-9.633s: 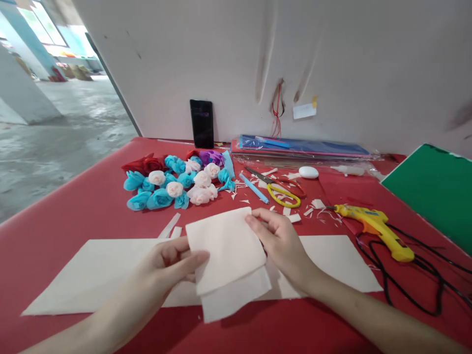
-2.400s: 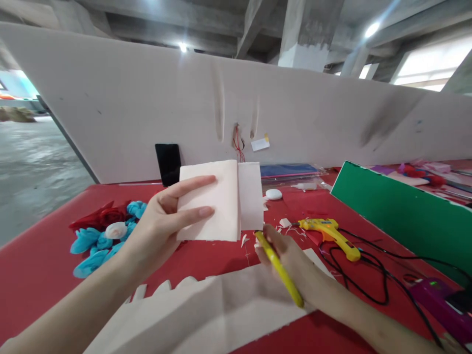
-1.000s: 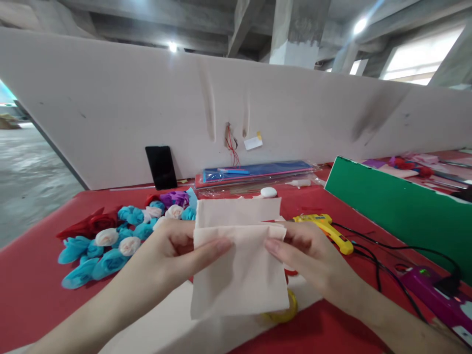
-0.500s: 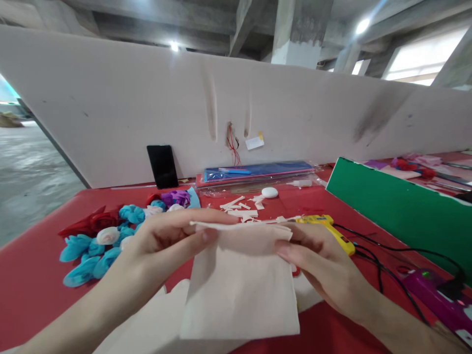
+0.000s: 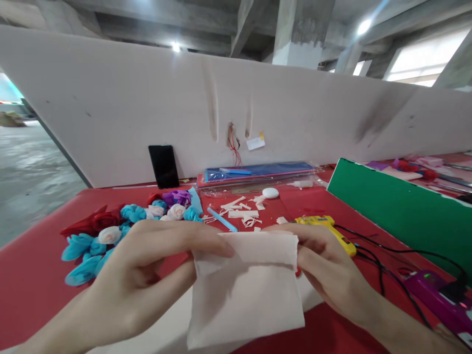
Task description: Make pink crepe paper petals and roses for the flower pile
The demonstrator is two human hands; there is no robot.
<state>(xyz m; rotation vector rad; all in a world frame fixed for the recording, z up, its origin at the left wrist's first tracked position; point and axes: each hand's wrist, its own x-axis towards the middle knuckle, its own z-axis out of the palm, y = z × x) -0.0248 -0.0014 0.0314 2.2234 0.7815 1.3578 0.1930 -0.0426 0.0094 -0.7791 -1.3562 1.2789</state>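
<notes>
A pale cream sheet of crepe paper (image 5: 247, 300) hangs between my hands, its top edge folded down toward me in a flap. My left hand (image 5: 147, 275) pinches the upper left corner, index finger lying over the flap and thumb tucked behind. At the upper right corner, my right hand (image 5: 328, 268) grips the same sheet, with some fingertips hidden behind it. Below lies more pale paper (image 5: 158, 329) on the red table (image 5: 33, 275), partly covered by my hands and the sheet.
Blue, white, red and purple paper flowers (image 5: 108, 235) lie at left. Paper scraps (image 5: 243, 214), a light blue stick (image 5: 222, 220) and a white oval object (image 5: 270, 192) sit ahead. At right are a yellow glue gun (image 5: 344, 241), black cords, a purple power strip (image 5: 435, 300) and a green board (image 5: 398, 216).
The sheet's top edge has turned over toward me into a broad flap. My left index finger now presses on its front, and the left thumb has gone behind the sheet.
</notes>
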